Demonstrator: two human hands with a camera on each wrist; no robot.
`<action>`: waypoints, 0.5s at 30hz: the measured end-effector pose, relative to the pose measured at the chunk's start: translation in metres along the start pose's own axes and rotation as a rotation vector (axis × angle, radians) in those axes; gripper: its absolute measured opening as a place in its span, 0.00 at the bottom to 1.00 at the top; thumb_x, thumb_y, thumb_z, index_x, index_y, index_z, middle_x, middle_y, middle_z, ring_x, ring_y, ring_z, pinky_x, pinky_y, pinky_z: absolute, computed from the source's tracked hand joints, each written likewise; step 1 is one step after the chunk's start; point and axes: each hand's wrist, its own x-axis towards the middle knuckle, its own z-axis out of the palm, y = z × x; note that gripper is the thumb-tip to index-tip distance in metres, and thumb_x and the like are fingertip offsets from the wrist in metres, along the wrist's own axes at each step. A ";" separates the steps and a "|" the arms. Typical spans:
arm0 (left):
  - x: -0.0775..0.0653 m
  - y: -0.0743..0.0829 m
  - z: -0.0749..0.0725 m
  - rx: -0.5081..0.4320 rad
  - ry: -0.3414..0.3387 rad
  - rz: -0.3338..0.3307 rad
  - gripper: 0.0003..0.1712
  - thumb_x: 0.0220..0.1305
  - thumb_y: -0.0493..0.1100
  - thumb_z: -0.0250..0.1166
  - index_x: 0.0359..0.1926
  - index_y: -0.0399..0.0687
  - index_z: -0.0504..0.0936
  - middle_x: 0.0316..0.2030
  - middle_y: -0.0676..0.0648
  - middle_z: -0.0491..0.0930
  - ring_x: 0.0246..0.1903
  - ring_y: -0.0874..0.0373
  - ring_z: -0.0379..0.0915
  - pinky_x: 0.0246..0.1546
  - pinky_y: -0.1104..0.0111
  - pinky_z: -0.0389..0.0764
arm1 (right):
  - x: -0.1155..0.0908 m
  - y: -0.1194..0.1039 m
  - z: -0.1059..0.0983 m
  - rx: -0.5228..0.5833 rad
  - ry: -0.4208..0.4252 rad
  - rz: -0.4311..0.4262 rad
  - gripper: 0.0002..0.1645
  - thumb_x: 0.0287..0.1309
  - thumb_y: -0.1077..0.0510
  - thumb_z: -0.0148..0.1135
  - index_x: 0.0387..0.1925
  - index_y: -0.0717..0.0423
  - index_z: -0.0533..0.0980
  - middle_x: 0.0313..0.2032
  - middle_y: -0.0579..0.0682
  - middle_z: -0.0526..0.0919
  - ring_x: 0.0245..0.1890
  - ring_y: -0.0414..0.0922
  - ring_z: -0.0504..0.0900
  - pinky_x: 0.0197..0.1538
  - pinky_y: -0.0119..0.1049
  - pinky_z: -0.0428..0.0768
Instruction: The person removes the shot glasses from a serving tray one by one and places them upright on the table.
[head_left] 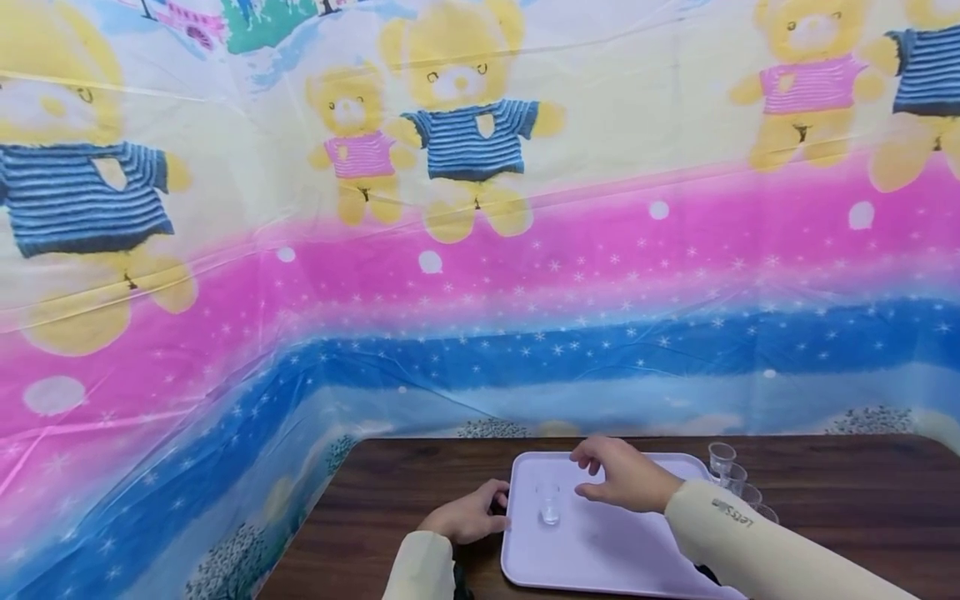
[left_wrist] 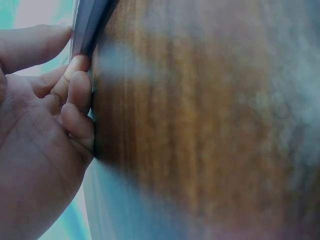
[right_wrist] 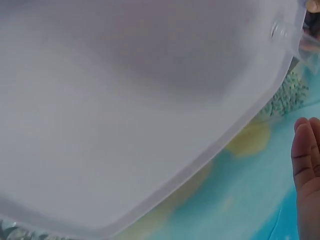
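A small clear cup stands upright on the left part of a pale lilac tray. My left hand is at the tray's left edge. In the left wrist view, its thumb and forefinger pinch the tray's rim, and the other fingers curl against the tabletop. Over the tray, to the right of the cup, hovers my right hand with loosely bent fingers and nothing in them. The right wrist view shows its fingers apart from the cup.
Several more clear cups stand in a row on the dark wooden table, along the tray's right side and partly behind my right sleeve. A cloth printed with bears hangs behind the table and on its left.
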 end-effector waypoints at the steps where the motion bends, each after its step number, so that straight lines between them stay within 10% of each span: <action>1: 0.000 0.000 0.000 0.004 0.001 -0.001 0.25 0.64 0.37 0.61 0.59 0.38 0.64 0.42 0.48 0.67 0.39 0.54 0.64 0.43 0.60 0.66 | 0.002 -0.002 0.003 -0.001 0.003 -0.007 0.20 0.51 0.53 0.71 0.45 0.53 0.76 0.37 0.41 0.76 0.39 0.43 0.76 0.41 0.40 0.76; 15: 0.000 0.000 0.001 0.014 0.010 -0.034 0.25 0.63 0.39 0.62 0.59 0.41 0.65 0.41 0.49 0.68 0.40 0.54 0.66 0.45 0.57 0.66 | 0.024 -0.021 0.032 0.059 -0.032 0.034 0.21 0.47 0.58 0.73 0.43 0.61 0.78 0.35 0.49 0.76 0.36 0.46 0.75 0.39 0.41 0.75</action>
